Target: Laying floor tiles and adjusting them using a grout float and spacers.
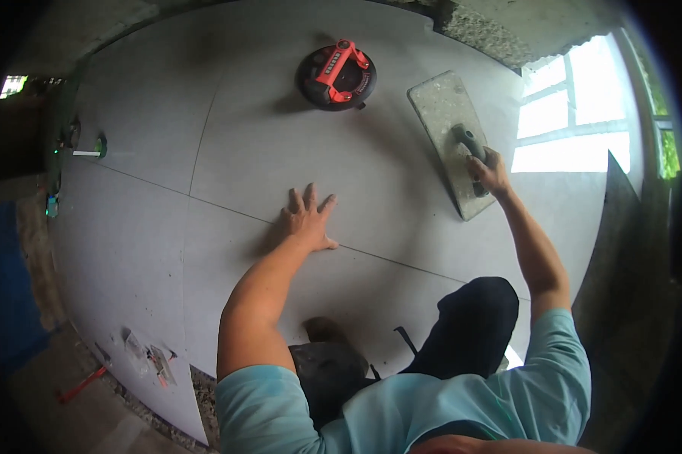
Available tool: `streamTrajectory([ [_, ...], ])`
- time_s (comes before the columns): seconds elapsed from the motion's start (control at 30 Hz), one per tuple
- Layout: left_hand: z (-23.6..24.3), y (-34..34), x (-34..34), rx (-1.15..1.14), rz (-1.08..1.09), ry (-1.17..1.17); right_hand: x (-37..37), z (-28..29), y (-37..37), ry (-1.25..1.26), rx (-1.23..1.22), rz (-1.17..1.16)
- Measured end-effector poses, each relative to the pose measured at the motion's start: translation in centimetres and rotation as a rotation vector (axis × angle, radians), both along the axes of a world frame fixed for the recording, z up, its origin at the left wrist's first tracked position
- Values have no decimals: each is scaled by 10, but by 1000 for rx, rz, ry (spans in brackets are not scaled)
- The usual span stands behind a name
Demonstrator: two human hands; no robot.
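Observation:
My left hand [309, 219] lies on a large grey floor tile [265, 151], its fingers spread. It rests next to the thin joint between this tile and the nearer one. To the right, my right hand [492, 172] is closed around the dark handle of a rectangular float [441, 110]. The float's broad plate is speckled with grey and looks flat against the tile. Beyond my hands, a round black suction cup lifter [344, 60] with a red handle sits on the same tile.
At the left edge are a small green-rimmed round item [101, 146] and a device with green lights [52, 204]. Small tools [158, 363] lie at the lower left, near a red-handled tool [81, 386]. Rough rubble [477, 36] borders the far tile edge. Bright window light reflects at right.

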State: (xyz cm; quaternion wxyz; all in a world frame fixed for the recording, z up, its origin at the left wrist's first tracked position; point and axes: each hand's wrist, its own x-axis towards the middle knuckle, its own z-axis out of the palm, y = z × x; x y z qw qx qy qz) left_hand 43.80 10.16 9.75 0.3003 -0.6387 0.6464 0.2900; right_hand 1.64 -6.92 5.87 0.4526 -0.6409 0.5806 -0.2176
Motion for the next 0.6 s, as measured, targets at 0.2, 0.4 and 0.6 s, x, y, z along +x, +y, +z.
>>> streamTrajectory([
  [0.2, 2, -11, -16, -60, -58, 7, -22, 18, 25, 478, 111, 66],
  [0.4, -11, -6, -9, -49, -60, -6, -2, 11, 33, 328, -59, 134],
  [0.6, 7, -16, -14, -84, -55, -26, -12, 35, 63, 181, -50, 26],
])
